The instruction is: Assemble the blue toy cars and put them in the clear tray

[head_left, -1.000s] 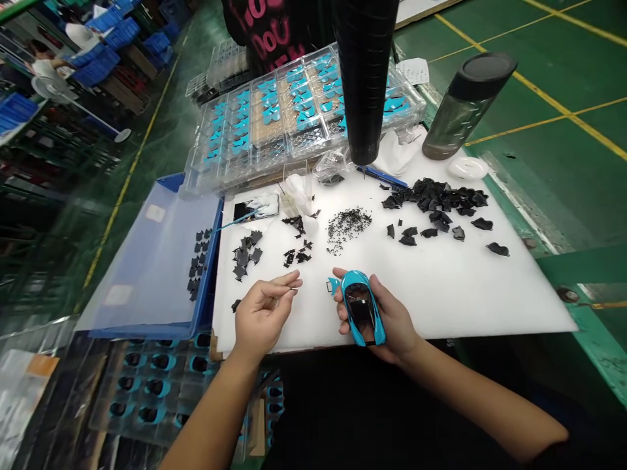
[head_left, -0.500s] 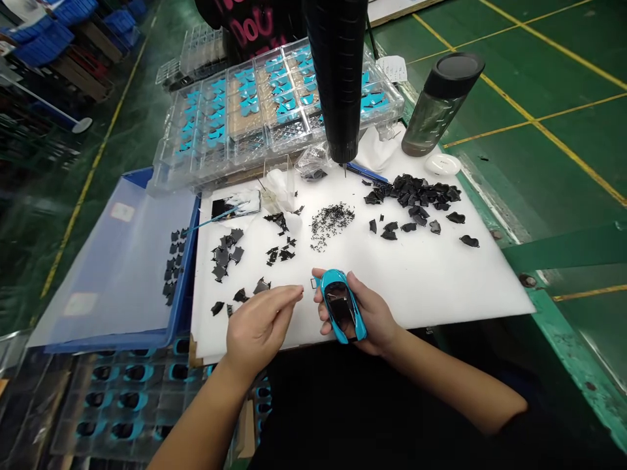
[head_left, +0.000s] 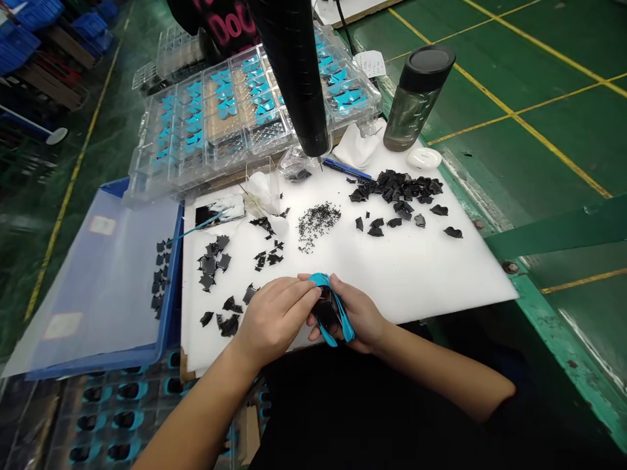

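The right hand (head_left: 366,320) has its grip closed around the flanks of the blue toy car body (head_left: 323,281). Just left of that grip, the left hand (head_left: 274,318) presses fingertips on its dark middle; whether they pinch anything is hidden. Probably light, stiff, slippery plastic: hold the flanks.

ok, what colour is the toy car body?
The toy car is bright blue with a black top; head view, held in the right hand.

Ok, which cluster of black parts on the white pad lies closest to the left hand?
The few pieces at the pad's near-left corner, just beside the left hand; every other cluster lies farther back.
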